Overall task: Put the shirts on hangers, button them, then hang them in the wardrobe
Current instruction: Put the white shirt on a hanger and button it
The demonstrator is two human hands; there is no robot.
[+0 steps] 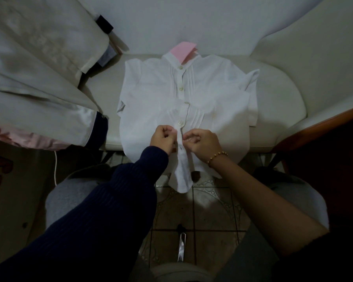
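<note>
A white short-sleeved shirt [151,92] lies face up on a white seat cushion [279,110], its collar at the far end and its hem hanging over the front edge. A pink hanger [184,50] sticks out of the collar. Several buttons down the placket look fastened. My left hand [163,138] pinches the left edge of the placket just below the lowest fastened button. My right hand [202,142], with a bead bracelet on the wrist, pinches the right edge opposite it. The two hands are almost touching.
More white and pink clothes [39,88] are piled at the left, over the seat's arm. A dark wooden edge [324,127] runs at the right. Below the seat is a patterned tile floor [210,202] with a shiny metal object [181,249] on it.
</note>
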